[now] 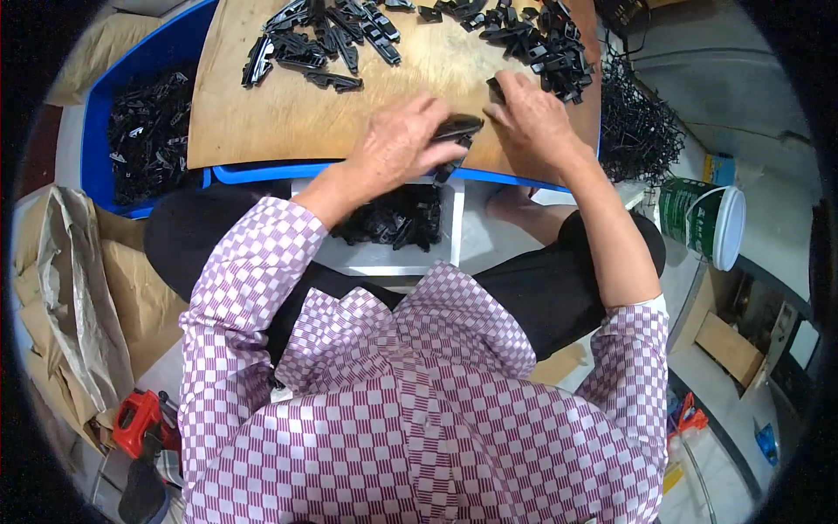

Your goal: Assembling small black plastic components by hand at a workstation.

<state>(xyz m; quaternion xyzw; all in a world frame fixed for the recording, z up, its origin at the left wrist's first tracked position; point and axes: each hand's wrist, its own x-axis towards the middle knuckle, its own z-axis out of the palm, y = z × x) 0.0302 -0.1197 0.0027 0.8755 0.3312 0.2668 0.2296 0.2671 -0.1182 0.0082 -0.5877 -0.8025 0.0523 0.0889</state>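
My left hand [397, 144] is closed around a dark, elongated black plastic part [457, 129], just above the near edge of the wooden board [419, 74]. Part of that piece is hidden by the thumb and fingers, and the hand is slightly blurred. To its right, my right hand [534, 113] has its fingertips on a small black plastic piece [496, 89], mostly covered by the fingers. Long black plastic parts [327, 39] lie in a loose heap at the board's far left. Smaller black pieces [546, 48] are piled at its far right.
Under the board stands a blue bin [94, 131] holding many black parts. A white box [457, 229] with black parts sits below the near edge. On the right are a tangle of thin black pieces [642, 122] and a green bucket [690, 214]. Brown paper sacks [83, 297] stand left.
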